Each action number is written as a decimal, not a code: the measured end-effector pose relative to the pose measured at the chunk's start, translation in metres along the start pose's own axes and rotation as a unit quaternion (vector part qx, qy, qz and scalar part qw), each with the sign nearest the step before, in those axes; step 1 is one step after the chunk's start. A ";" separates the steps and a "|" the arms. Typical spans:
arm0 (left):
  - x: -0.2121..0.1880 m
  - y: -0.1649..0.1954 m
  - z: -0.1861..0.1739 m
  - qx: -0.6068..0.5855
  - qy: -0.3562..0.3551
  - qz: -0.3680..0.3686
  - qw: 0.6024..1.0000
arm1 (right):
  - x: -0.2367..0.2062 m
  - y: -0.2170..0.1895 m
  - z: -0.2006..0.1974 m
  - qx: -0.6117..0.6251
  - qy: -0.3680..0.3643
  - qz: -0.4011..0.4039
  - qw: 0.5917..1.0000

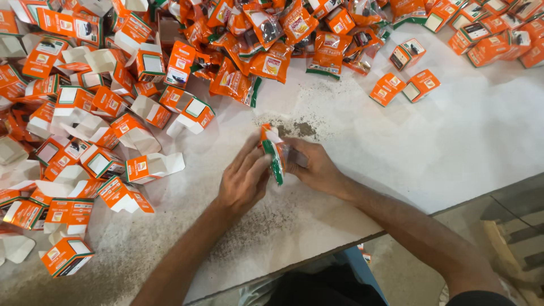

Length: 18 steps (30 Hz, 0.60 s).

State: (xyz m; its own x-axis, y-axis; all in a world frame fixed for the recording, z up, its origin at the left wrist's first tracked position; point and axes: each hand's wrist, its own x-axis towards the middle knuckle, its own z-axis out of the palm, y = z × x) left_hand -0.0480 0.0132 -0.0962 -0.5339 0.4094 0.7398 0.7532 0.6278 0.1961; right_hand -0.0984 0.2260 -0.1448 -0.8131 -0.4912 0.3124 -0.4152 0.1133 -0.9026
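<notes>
So both hands are on the same thing here: a small orange packet with a green edge, held just above the white table near the middle of the view. It sits right between the hands, at about 2 o'clock from the left hand and 10 o'clock from the right hand. Its long axis runs roughly 12 to 6, tilted a bit toward 11 at the top. Both hands are equally close, each with its fingers pinched on one side of it.

The packet looks flattish, with a white patch up top. A smear of dark powder lies on the table at 12 o'clock from it. Open orange cartons pile up off at 9 o'clock, and more packets heap at 12.
</notes>
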 end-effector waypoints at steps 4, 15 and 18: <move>0.005 -0.001 -0.004 0.036 -0.044 -0.007 0.998 | 0.000 0.002 -0.002 -0.043 0.006 -0.040 0.998; -0.007 0.009 0.015 0.078 -0.065 -0.088 0.991 | 0.000 -0.001 0.007 -0.013 -0.009 0.003 1.000; -0.016 0.005 0.012 0.029 -0.083 -0.019 0.996 | 0.000 -0.004 0.007 -0.011 -0.005 0.010 1.000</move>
State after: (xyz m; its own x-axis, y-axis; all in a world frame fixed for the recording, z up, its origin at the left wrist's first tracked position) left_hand -0.0400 0.0180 -0.1151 -0.6213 0.4849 0.6156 0.7104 0.6801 0.1812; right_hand -0.0935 0.2191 -0.1431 -0.8178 -0.4963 0.2912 -0.4079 0.1432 -0.9017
